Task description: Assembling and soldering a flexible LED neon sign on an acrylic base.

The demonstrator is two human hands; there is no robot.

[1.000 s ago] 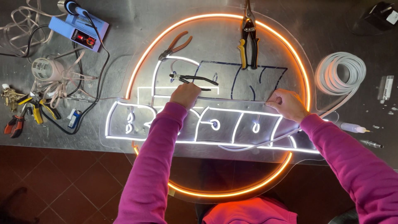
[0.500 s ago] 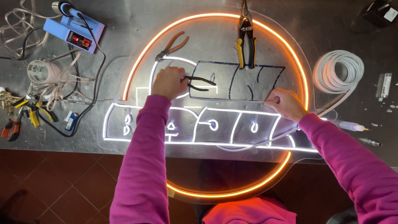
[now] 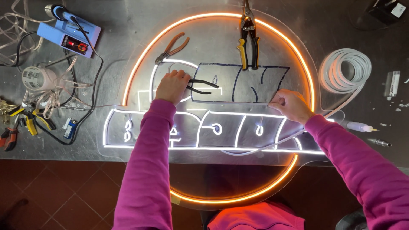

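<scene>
My left hand (image 3: 171, 86) closes over the black-handled pliers (image 3: 200, 86) lying on the clear sign panel (image 3: 221, 47), while my right hand (image 3: 291, 105) pinches the white strip (image 3: 255, 149) flat against its groove, keeping it seated

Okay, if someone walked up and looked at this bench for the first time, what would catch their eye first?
Most likely the glowing orange ring of the neon sign, which circles the middle of the metal table, with lit white outlines across its lower half. Next, two magenta-sleeved arms: the left hand on black-handled pliers, the right hand on the sign's unlit dark outline.
</scene>
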